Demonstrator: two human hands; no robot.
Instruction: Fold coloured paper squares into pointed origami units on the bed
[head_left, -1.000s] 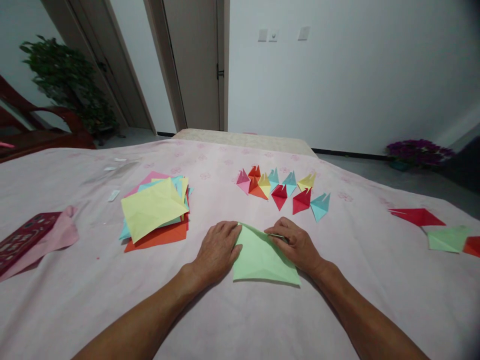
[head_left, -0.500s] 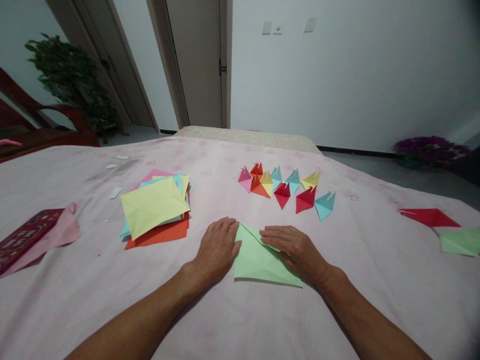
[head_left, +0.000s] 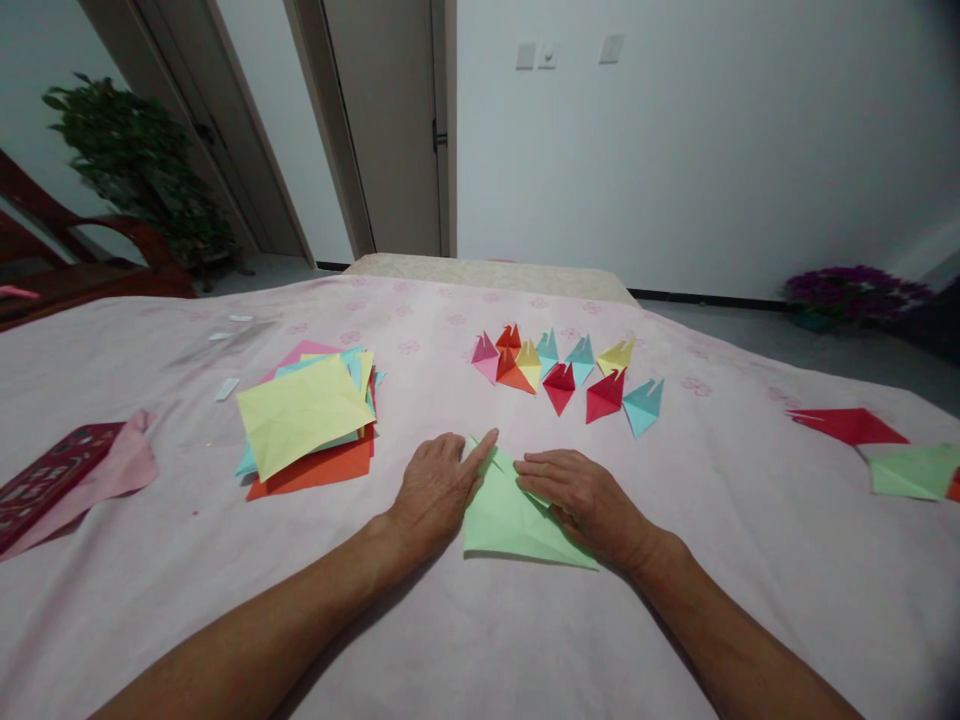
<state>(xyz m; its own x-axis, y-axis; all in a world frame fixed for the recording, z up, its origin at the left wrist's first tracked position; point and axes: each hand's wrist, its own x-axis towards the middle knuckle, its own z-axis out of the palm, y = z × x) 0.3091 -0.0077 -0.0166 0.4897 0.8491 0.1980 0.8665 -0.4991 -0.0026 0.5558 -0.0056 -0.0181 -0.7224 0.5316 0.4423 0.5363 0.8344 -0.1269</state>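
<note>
A light green sheet of paper (head_left: 517, 535) lies in front of me, with a flap folded along its upper right edge. My left hand (head_left: 437, 490) rests on the paper's left edge. Its thumb points up across the top corner, apart from the fingers. My right hand (head_left: 596, 505) lies over the folded right edge with fingers stretched flat and pressed down; its thumb is hidden. Beyond the hands stand several small folded paper cranes, among them a red crane (head_left: 605, 397) and a blue crane (head_left: 643, 407).
A pile of coloured paper (head_left: 307, 410) lies on the left, topped by a yellow sheet. Farther left is a dark red packet (head_left: 56, 475) with pink cloth or paper under it. At right lie a red folded piece (head_left: 855, 425) and a green one (head_left: 911, 470) on the pink tablecloth (head_left: 450, 650).
My left thumb has moved up from the paper's side to its top corner. The right hand stays about where it was on the fold. The view has shifted slightly.
</note>
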